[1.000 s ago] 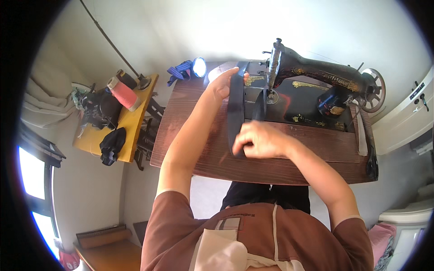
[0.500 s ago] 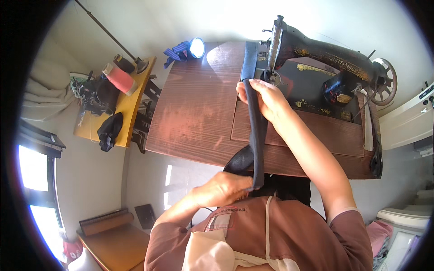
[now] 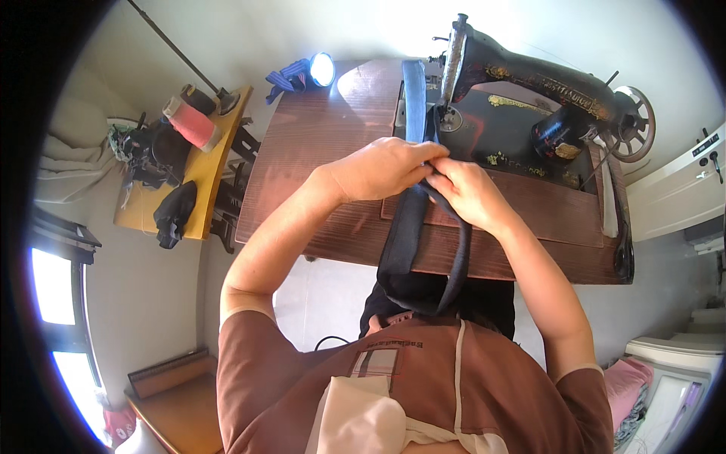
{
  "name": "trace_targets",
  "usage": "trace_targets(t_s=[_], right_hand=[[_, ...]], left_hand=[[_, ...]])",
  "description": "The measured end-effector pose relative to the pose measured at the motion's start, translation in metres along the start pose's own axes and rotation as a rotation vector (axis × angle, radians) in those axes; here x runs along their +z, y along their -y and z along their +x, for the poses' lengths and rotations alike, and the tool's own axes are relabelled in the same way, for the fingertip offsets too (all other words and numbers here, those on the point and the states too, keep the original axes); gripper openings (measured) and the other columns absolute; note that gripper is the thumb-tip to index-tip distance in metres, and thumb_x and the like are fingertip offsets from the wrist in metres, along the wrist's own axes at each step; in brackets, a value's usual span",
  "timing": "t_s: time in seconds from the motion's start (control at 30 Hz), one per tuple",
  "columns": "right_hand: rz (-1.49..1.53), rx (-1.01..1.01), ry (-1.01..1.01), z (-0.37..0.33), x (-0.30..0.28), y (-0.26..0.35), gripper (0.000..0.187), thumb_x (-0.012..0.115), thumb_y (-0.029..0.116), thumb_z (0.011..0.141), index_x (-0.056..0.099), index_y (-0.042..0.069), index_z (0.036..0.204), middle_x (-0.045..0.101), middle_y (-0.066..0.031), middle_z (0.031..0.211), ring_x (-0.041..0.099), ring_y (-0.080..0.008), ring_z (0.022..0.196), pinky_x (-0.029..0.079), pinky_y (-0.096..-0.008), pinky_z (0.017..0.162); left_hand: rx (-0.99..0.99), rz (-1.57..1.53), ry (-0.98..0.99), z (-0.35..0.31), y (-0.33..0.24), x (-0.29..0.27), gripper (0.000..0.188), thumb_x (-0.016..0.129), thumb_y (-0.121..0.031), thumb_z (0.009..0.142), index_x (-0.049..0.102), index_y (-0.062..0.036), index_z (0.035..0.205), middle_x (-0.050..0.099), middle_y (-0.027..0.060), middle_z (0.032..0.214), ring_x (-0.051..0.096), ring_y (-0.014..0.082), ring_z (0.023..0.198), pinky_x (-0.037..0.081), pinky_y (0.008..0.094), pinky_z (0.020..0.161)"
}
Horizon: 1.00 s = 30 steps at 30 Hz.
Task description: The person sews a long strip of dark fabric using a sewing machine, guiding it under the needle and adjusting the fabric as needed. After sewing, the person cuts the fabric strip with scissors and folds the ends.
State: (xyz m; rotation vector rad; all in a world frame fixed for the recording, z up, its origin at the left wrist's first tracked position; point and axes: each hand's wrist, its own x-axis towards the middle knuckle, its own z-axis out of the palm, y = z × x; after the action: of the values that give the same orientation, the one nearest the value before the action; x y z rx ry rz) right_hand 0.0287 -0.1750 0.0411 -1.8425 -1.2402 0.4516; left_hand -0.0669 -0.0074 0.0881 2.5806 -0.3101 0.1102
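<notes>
While a yellow side table (image 3: 206,189) at the far left bears a pink thread cone (image 3: 193,125), a dark spool (image 3: 198,101) just beside it and a crumpled black cloth (image 3: 175,214) near its front edge, a lit lamp (image 3: 322,69) with a blue strap (image 3: 289,79) sits at the back of the brown sewing table (image 3: 302,144). To the right of that, the left hand (image 3: 382,170) reaches in over the tabletop, and its fingertips meet those of the right hand (image 3: 470,193); both are pinched together on a black band (image 3: 404,231). The band hangs below them in a long loop over the table's near edge, toward the lap, and another stretch runs up beside the needle; whether it lies under the foot I cannot tell. A blue strip (image 3: 414,98) lies just beyond the left hand. Farther right stands the black sewing machine (image 3: 537,79), its handwheel (image 3: 634,125) at the right end.
</notes>
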Motion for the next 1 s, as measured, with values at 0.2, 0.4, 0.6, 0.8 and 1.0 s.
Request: trace_targets(t_s=[0.2, 0.4, 0.6, 0.8, 1.0], right_hand=[[-0.393, -0.004, 0.049, -0.010, -0.010, 0.005, 0.014, 0.055, 0.004, 0.087, 0.061, 0.001, 0.099, 0.066, -0.0213, 0.088, 0.065, -0.0369, 0.085, 0.051, -0.0452, 0.075], [-0.078, -0.079, 0.062, 0.009, 0.009, -0.010, 0.014, 0.062, 0.011, 0.088, 0.064, 0.000, 0.096, 0.067, -0.0201, 0.090, 0.065, -0.0373, 0.088, 0.050, -0.0446, 0.078], [-0.258, -0.095, 0.048, 0.032, 0.007, -0.018, 0.017, 0.059, 0.021, 0.093, 0.064, 0.005, 0.094, 0.065, -0.0199, 0.075, 0.065, -0.0390, 0.075, 0.050, -0.0467, 0.066], [-0.138, -0.052, -0.043, 0.032, 0.021, -0.030, 0.014, 0.061, 0.018, 0.091, 0.060, 0.004, 0.089, 0.061, -0.0207, 0.070, 0.063, -0.0393, 0.068, 0.047, -0.0455, 0.056], [-0.011, -0.052, -0.076, 0.030, 0.024, -0.026, 0.012, 0.059, 0.014, 0.093, 0.059, 0.003, 0.088, 0.060, -0.0176, 0.068, 0.062, -0.0348, 0.061, 0.046, -0.0364, 0.055]], left_hand=[[0.188, 0.423, -0.075, -0.012, 0.019, 0.028, 0.015, 0.063, -0.020, 0.089, 0.061, -0.0048, 0.091, 0.058, 0.0097, 0.079, 0.064, 0.0287, 0.071, 0.053, 0.0377, 0.059], [0.067, 0.406, -0.250, -0.031, 0.021, 0.046, 0.012, 0.065, -0.010, 0.082, 0.055, -0.0056, 0.086, 0.057, 0.0096, 0.076, 0.063, 0.0283, 0.067, 0.052, 0.0365, 0.055], [0.042, 0.389, -0.260, -0.024, 0.035, 0.041, 0.011, 0.063, -0.007, 0.082, 0.053, -0.0060, 0.084, 0.058, 0.0085, 0.067, 0.063, 0.0292, 0.063, 0.051, 0.0374, 0.054], [-0.016, 0.203, -0.355, -0.018, 0.050, 0.055, 0.007, 0.062, -0.005, 0.082, 0.055, -0.0051, 0.084, 0.060, 0.0121, 0.068, 0.063, 0.0324, 0.063, 0.050, 0.0399, 0.055], [-0.048, 0.058, -0.390, -0.020, 0.050, 0.054, 0.006, 0.060, -0.005, 0.084, 0.061, -0.0042, 0.090, 0.064, 0.0153, 0.075, 0.064, 0.0341, 0.068, 0.051, 0.0398, 0.058]])
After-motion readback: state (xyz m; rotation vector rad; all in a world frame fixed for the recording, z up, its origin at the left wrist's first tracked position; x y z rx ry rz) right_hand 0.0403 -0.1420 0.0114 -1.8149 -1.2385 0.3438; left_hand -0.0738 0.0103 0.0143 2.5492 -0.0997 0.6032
